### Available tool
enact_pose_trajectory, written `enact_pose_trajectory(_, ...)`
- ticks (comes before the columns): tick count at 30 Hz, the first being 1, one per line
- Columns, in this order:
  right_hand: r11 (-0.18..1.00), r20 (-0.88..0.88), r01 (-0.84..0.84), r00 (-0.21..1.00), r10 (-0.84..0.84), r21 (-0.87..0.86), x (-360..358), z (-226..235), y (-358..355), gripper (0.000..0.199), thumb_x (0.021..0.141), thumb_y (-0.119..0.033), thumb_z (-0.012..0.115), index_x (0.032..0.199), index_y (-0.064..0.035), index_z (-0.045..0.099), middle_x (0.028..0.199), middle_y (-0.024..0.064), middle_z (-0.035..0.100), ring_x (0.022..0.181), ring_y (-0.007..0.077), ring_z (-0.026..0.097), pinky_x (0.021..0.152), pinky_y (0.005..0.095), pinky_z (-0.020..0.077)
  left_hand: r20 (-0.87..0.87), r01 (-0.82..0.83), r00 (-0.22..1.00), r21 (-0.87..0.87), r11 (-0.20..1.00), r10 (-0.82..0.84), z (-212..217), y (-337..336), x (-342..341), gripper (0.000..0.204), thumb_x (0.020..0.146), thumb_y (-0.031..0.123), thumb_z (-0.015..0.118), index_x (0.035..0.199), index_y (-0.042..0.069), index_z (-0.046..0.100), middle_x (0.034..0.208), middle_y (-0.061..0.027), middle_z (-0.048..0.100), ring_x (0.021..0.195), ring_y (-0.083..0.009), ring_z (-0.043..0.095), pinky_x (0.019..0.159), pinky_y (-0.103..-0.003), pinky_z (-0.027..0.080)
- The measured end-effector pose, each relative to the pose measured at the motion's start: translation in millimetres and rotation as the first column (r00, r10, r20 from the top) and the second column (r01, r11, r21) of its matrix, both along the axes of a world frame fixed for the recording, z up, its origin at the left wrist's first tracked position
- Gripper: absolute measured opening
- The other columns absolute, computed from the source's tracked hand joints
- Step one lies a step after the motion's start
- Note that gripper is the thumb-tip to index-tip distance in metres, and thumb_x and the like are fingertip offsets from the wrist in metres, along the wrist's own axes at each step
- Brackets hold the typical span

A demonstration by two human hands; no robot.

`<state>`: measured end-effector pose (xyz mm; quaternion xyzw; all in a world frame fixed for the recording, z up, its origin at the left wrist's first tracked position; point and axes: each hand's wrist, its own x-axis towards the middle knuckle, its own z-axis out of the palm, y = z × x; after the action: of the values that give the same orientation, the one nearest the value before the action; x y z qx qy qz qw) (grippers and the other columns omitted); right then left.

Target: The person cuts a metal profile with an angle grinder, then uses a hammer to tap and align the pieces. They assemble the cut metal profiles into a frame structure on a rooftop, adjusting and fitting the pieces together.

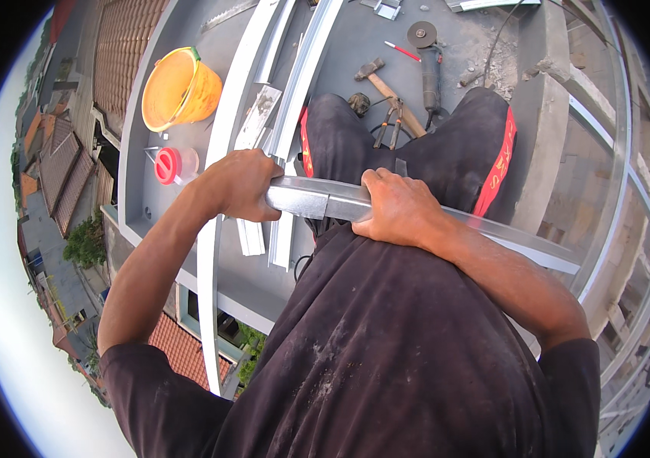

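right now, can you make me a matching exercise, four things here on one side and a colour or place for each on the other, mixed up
Things:
1. bucket
2. hammer
3. metal bar
4. grinder

Colour or place:
A. held in both hands
B. yellow, upper left on the slab
C. dark body, round disc at its far end
D. wooden handle, lying beside the pliers

Pairs: 1-B, 2-D, 3-A, 4-C

The left hand and right hand both grip the bar.

Dusty black short-sleeved shirt (386, 359), black trousers (462, 145) with red side stripes.
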<state>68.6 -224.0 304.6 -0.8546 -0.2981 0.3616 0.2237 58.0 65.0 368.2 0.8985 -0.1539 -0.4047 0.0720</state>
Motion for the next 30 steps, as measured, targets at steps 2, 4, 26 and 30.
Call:
enact_pose_trajectory(2, 1.0, 0.039, -0.013, 0.999, 0.012, 0.016, -4.8, -9.9, -3.1, 0.057, 0.08, -0.039, 0.082, 0.117, 0.0014, 0.066, 0.109, 0.0226, 0.072, 0.107, 0.0432, 0.072, 0.096, 0.0504, 0.0572, -0.018, -0.004, 1.0, 0.017, 1.0, 0.004, -1.6, -4.3, -2.9, 0.035, 0.068, 0.025, 0.084, 0.092, 0.002, 0.073, 0.081, -0.022, 0.073, 0.083, -0.0426, 0.074, 0.078, -0.051, 0.059)
enact_pose_trajectory(4, 0.999, -0.012, -0.048, 0.999, 0.048, 0.022, -2.1, -8.7, -2.4, 0.058, 0.079, -0.039, 0.082, 0.117, 0.0025, 0.069, 0.108, 0.0226, 0.074, 0.107, 0.0421, 0.073, 0.096, 0.0487, 0.0576, -0.042, -0.008, 0.999, 0.004, 1.0, 0.008, -9.4, -2.8, -10.4, 0.035, 0.068, 0.025, 0.084, 0.093, 0.002, 0.075, 0.08, -0.0222, 0.073, 0.082, -0.0422, 0.074, 0.079, -0.051, 0.059)
enact_pose_trajectory(26, 0.892, -0.658, 0.353, 0.748, -0.088, 0.281, 103.2, -53.4, -60.0, 0.057, 0.091, -0.047, 0.081, 0.118, 0.0026, 0.079, 0.101, 0.011, 0.079, 0.092, 0.0181, 0.073, 0.089, 0.0327, 0.0549, -0.792, 0.169, 0.217, -0.545, -0.821, 0.57, -87.0, 3.1, 1.4, 0.122, 0.086, 0.083, 0.069, 0.165, -0.001, 0.029, 0.153, -0.0268, 0.052, 0.15, -0.0442, 0.046, 0.126, -0.063, 0.037)
enact_pose_trajectory(30, 0.88, -0.467, 0.357, 0.865, -0.185, 0.313, 87.2, -40.7, -51.8, 0.069, 0.088, -0.052, 0.085, 0.126, 0.0035, 0.074, 0.115, 0.0156, 0.077, 0.108, 0.0238, 0.072, 0.098, 0.0364, 0.0533, -0.74, -0.008, 0.635, -0.293, -0.956, 0.222, -130.9, -36.5, 18.9, 0.119, 0.083, 0.091, 0.063, 0.156, -0.001, 0.042, 0.132, -0.0228, 0.065, 0.131, -0.043, 0.062, 0.12, -0.065, 0.043)
